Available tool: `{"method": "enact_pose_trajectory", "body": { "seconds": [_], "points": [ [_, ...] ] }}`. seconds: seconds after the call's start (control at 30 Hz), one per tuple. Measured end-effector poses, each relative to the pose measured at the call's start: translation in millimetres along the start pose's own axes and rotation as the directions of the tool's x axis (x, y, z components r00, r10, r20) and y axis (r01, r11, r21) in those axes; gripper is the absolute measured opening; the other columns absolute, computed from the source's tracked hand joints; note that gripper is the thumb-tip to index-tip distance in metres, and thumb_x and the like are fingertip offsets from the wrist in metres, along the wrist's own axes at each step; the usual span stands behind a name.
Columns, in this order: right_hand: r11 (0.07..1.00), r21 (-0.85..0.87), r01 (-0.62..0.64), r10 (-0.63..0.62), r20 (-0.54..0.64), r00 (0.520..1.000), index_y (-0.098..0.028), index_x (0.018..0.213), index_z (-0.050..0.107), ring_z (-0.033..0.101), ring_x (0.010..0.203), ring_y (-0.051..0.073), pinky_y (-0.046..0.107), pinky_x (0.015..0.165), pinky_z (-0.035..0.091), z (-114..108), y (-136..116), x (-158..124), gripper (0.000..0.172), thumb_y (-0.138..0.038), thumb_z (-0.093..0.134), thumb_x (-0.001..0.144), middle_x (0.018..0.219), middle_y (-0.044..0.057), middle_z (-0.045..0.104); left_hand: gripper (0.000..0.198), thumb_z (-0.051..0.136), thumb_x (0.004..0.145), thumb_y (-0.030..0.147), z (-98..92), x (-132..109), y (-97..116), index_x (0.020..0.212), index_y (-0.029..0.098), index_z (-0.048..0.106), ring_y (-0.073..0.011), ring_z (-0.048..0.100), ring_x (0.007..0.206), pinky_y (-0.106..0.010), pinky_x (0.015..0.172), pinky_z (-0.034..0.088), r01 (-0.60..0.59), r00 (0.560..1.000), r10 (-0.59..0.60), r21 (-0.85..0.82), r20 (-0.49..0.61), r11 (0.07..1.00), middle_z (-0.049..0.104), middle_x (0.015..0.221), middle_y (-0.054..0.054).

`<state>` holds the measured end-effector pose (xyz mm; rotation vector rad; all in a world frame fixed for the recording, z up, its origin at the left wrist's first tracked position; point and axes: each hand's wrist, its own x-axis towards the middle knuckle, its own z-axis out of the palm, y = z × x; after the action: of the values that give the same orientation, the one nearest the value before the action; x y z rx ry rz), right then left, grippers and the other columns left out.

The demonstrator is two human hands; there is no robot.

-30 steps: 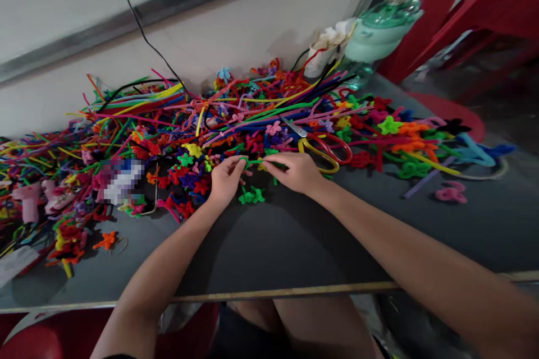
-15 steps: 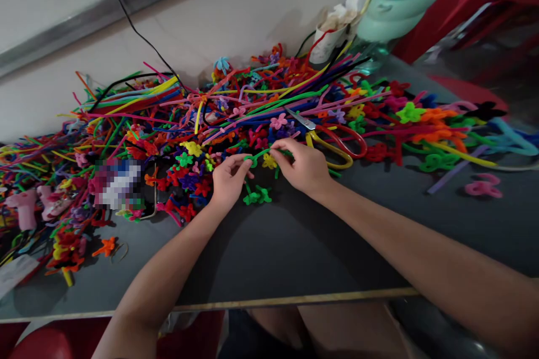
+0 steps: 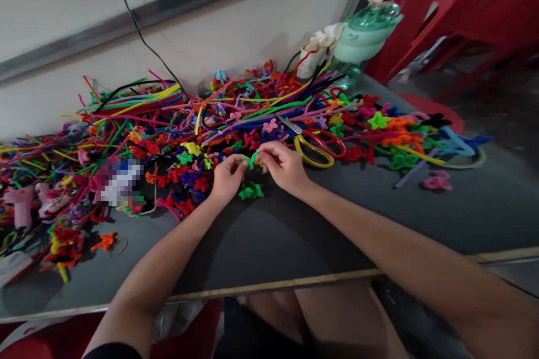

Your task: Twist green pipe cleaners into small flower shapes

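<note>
A green pipe cleaner point(image 3: 251, 161), bent into small loops, is held up between my two hands. My left hand point(image 3: 228, 178) pinches one side of it with thumb and forefinger. On the other side, the fingers of my right hand point(image 3: 283, 167) are closed on the same pipe cleaner, close to the left fingertips. Just below and between the hands, green pipe-cleaner flowers point(image 3: 251, 191) lie on the dark table point(image 3: 261, 252). Scissors point(image 3: 314, 148) with yellow and red handles rest on the pile, right of my right hand.
A dense heap of coloured pipe cleaners point(image 3: 160, 106) and twisted flowers runs along the wall. A green water bottle point(image 3: 364, 39) and a white cup point(image 3: 309, 61) stand at the back right. Two pink tools point(image 3: 21, 206) lie at left. Beyond the table are red chairs point(image 3: 480, 22).
My right hand has come closer to my left. The green strand stretched between them is now bent into a tighter loop. The view has shifted slightly to the right.
</note>
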<state>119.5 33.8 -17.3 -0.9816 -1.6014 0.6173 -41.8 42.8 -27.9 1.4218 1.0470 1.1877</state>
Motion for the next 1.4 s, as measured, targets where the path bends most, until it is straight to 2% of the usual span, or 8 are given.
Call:
{"method": "enact_pose_trajectory", "body": {
  "seconds": [0.27, 0.57, 0.73, 0.87, 0.97, 1.1, 1.3, 1.4],
  "points": [
    [0.987, -0.136, 0.086, -0.089, -0.019, 0.996, -0.02, 0.087, 0.072, 0.07, 0.079, 0.018, 0.03, 0.073, 0.054, 0, -1, -6, 0.016, -0.029, 0.059, 0.087, 0.087, 0.005, 0.075, 0.017, 0.067, 0.076, 0.031, 3.1, -3, -2, 0.084, 0.016, 0.067, -0.006, 0.048, 0.046, -0.019, 0.044, 0.039, -0.037, 0.999, 0.038, 0.085, -0.002, 0.996, 0.064, 0.065, 0.0],
    [0.956, -0.237, 0.175, -0.154, 0.105, 0.983, -0.018, 0.093, 0.073, 0.064, 0.067, 0.016, 0.029, 0.063, 0.05, -3, -5, -7, 0.026, -0.033, 0.053, 0.089, 0.081, 0.006, 0.072, 0.031, 0.072, 0.072, 0.043, 3.0, -6, 9, 0.081, 0.015, 0.067, -0.0042, 0.043, 0.039, -0.017, 0.037, 0.035, -0.004, 0.994, 0.01, 0.063, -0.105, 0.998, 0.058, 0.055, 0.003],
    [0.992, -0.122, 0.015, -0.01, 0.04, 0.999, -0.018, 0.079, 0.072, 0.059, 0.063, 0.015, 0.029, 0.059, 0.045, -5, -8, -5, 0.028, -0.039, 0.056, 0.086, 0.071, 0.005, 0.068, 0.034, 0.067, 0.078, 0.05, 1.7, -6, 8, 0.086, 0.017, 0.065, -0.0054, 0.047, 0.038, -0.018, 0.037, 0.035, -0.027, 0.999, 0.027, 0.018, -0.037, 0.999, 0.059, 0.058, 0.002],
    [0.973, 0.053, -0.225, 0.207, 0.226, 0.952, -0.015, 0.075, 0.071, 0.043, 0.05, 0.01, 0.025, 0.049, 0.032, -8, -1, -2, 0.033, -0.046, 0.062, 0.079, 0.057, 0.0, 0.056, 0.033, 0.049, 0.092, 0.044, -6.2, -4, 8, 0.112, 0.021, 0.061, -0.0067, 0.055, 0.045, -0.019, 0.042, 0.042, -0.163, 0.986, 0.164, 0.069, -0.012, 0.984, 0.068, 0.08, -0.003],
    [0.914, 0.158, -0.374, 0.295, 0.374, 0.879, -0.014, 0.074, 0.07, 0.036, 0.048, 0.007, 0.025, 0.048, 0.028, -12, 3, 2, 0.032, -0.046, 0.067, 0.073, 0.054, -0.003, 0.05, 0.029, 0.046, 0.094, 0.034, -13.6, -4, 9, 0.113, 0.021, 0.063, -0.0101, 0.065, 0.063, -0.024, 0.062, 0.054, -0.374, 0.927, 0.359, 0.348, 0.11, 0.86, 0.071, 0.094, -0.007],
    [0.867, 0.233, -0.441, 0.285, 0.496, 0.82, -0.015, 0.066, 0.066, 0.033, 0.048, 0.006, 0.025, 0.048, 0.025, -19, 1, 6, 0.029, -0.043, 0.07, 0.071, 0.051, -0.005, 0.044, 0.028, 0.044, 0.094, 0.024, -19.4, -5, 10, 0.105, 0.021, 0.069, -0.0158, 0.069, 0.091, -0.029, 0.08, 0.056, -0.622, 0.778, 0.529, 0.541, 0.34, 0.567, 0.073, 0.1, -0.008],
    [0.847, 0.215, -0.486, 0.307, 0.549, 0.777, -0.015, 0.066, 0.064, 0.026, 0.043, 0.004, 0.024, 0.044, 0.018, -20, 1, 8, 0.032, -0.047, 0.07, 0.071, 0.045, -0.009, 0.036, 0.022, 0.052, 0.092, 0.028, -26.1, -2, 5, 0.103, 0.022, 0.07, -0.0161, 0.071, 0.085, -0.028, 0.075, 0.057, -0.667, 0.731, 0.555, 0.589, 0.397, 0.457, 0.074, 0.095, -0.008],
    [0.859, 0.188, -0.477, 0.294, 0.581, 0.759, -0.015, 0.067, 0.065, 0.03, 0.043, 0.005, 0.023, 0.045, 0.022, -21, 2, 9, 0.036, -0.05, 0.071, 0.07, 0.047, -0.008, 0.041, 0.022, 0.052, 0.092, 0.028, -30.8, -2, 7, 0.105, 0.021, 0.069, -0.0172, 0.071, 0.085, -0.028, 0.074, 0.056, -0.705, 0.681, 0.566, 0.624, 0.464, 0.337, 0.074, 0.093, -0.008]
  ]
}}
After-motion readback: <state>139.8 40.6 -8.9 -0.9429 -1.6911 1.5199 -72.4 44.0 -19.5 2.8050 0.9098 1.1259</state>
